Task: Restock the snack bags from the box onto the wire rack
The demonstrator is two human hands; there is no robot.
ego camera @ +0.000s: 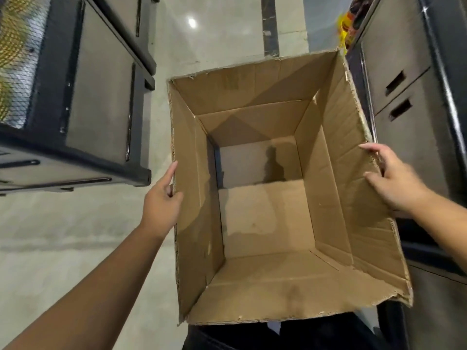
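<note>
A large brown cardboard box (336, 152) stands open in front of me with no snack bags inside; through a gap between its bottom flaps the floor shows. My left hand (161, 198) grips the rim of the left wall, index finger lying along the edge. My right hand (396, 178) holds the rim of the right wall, thumb inside and fingers over the edge. At the upper left is the wire rack's mesh (22, 79) with yellow snack bags (10, 39) behind it.
Dark-framed shelf units stand on both sides: one on the left (101, 97), one on the right (409, 84) with slotted grey panels. Yellow and red packets (348, 26) show at the top right. Pale glossy floor (214, 34) runs between them. My dark trousers (303, 334) are below the box.
</note>
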